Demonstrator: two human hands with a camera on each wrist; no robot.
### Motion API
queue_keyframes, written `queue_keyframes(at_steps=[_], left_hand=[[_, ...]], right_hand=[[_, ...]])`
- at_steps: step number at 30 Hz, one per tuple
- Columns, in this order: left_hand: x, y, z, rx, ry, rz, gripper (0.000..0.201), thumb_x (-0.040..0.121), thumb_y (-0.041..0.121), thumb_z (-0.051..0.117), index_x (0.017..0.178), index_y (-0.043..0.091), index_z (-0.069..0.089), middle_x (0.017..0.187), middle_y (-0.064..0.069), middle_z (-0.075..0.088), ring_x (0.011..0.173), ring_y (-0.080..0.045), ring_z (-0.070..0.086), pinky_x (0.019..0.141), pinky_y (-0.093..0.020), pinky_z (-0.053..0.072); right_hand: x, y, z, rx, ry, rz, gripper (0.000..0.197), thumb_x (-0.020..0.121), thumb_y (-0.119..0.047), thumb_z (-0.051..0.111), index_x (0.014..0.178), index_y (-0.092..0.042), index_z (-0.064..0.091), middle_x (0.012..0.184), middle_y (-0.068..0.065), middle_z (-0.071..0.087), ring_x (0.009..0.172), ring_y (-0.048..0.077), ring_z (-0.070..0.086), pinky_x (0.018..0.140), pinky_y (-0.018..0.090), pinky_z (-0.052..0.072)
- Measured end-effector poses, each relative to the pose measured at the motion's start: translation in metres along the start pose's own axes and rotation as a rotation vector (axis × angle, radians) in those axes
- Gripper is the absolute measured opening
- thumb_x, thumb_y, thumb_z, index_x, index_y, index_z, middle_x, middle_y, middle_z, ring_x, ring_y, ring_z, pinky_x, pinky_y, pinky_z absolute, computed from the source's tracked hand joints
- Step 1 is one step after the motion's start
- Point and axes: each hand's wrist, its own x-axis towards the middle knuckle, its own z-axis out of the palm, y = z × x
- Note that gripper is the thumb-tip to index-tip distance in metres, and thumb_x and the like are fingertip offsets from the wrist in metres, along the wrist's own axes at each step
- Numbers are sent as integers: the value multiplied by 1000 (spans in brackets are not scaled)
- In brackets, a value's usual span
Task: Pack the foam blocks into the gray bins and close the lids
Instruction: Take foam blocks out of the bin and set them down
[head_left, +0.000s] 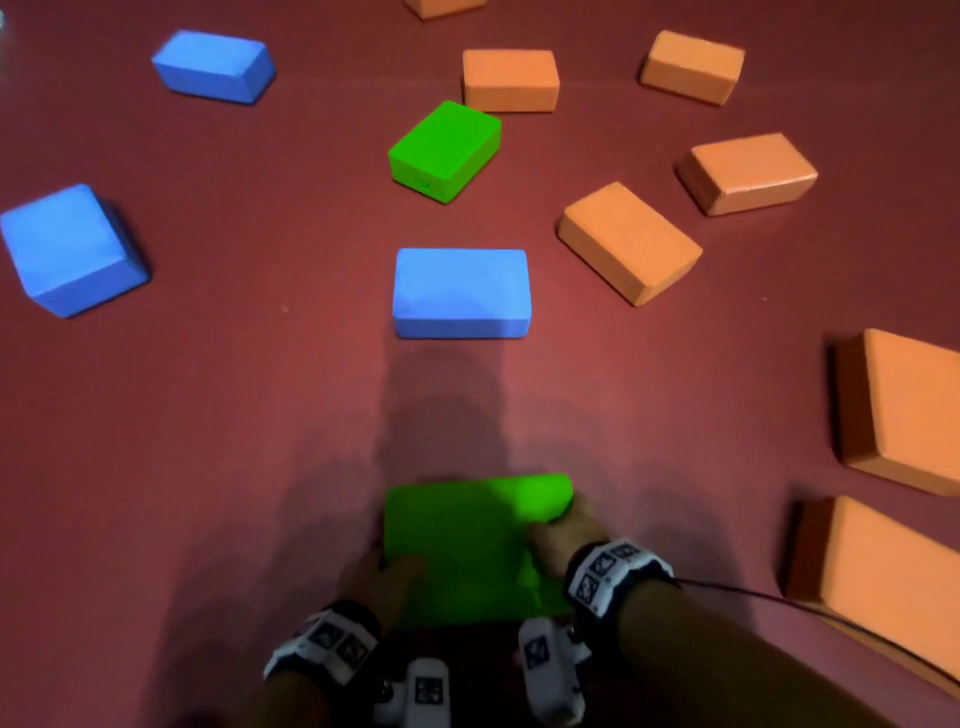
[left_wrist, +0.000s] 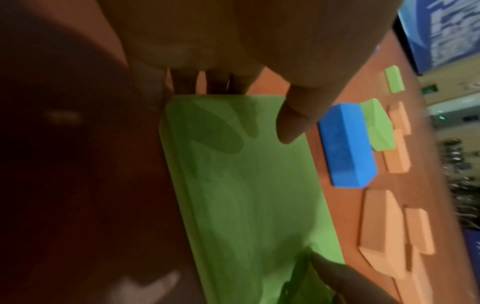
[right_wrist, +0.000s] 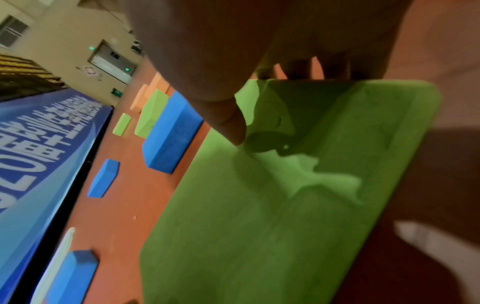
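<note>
A green foam block (head_left: 467, 540) is at the bottom centre, low over the red floor, with both hands gripping it. My left hand (head_left: 392, 571) holds its left end: in the left wrist view the thumb (left_wrist: 291, 123) lies on the top face of the block (left_wrist: 246, 195) and the fingers curl over the edge. My right hand (head_left: 563, 530) holds the right end, with its thumb (right_wrist: 233, 131) on top of the block (right_wrist: 259, 226) and fingers wrapped round the side. No gray bin is in view.
A blue block (head_left: 461, 291) lies straight ahead and a second green block (head_left: 447, 148) sits beyond it. Two more blue blocks (head_left: 72, 249) lie to the left. Several orange blocks (head_left: 628, 241) are scattered to the right and at the back. A cable (head_left: 779, 603) trails from my right wrist.
</note>
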Motion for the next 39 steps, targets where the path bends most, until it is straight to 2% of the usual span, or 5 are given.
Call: queue_keyframes(at_steps=[7,14,23,35,39], left_hand=[[-3,95,83,-62,-121,252,61,41,50,68,94,21,64,98,-11,72,92,-30,68,87,-53,54],[-100,140,251,-18,-502,397,70,72,20,71,135,33,43,115,3,65,103,-21,62,82,-34,48],[-114,93,410,370,-724,346,106,47,57,70,144,31,35,128,6,62,114,-15,60,105,-38,43],[-57,123,301,78,-165,326,81,41,72,73,93,10,65,92,-3,69,95,-22,64,82,-31,49],[-63,121,224,-60,-41,314,23,82,24,76,65,16,64,57,13,66,82,-18,62,86,-27,40]], right_hand=[[37,9,-116,169,209,82,58,81,-37,66,130,-17,42,115,8,58,106,33,60,89,37,49],[28,161,-245,343,505,436,75,92,-56,49,141,-2,39,141,24,47,128,40,47,106,41,34],[30,340,-322,498,550,698,84,91,-67,37,135,4,49,137,29,49,125,40,49,104,41,36],[65,239,-257,414,181,287,75,64,-75,68,105,-13,60,108,12,67,99,30,64,89,37,48],[67,186,-202,468,-13,111,37,79,-55,69,90,-19,67,96,2,72,78,12,66,75,20,51]])
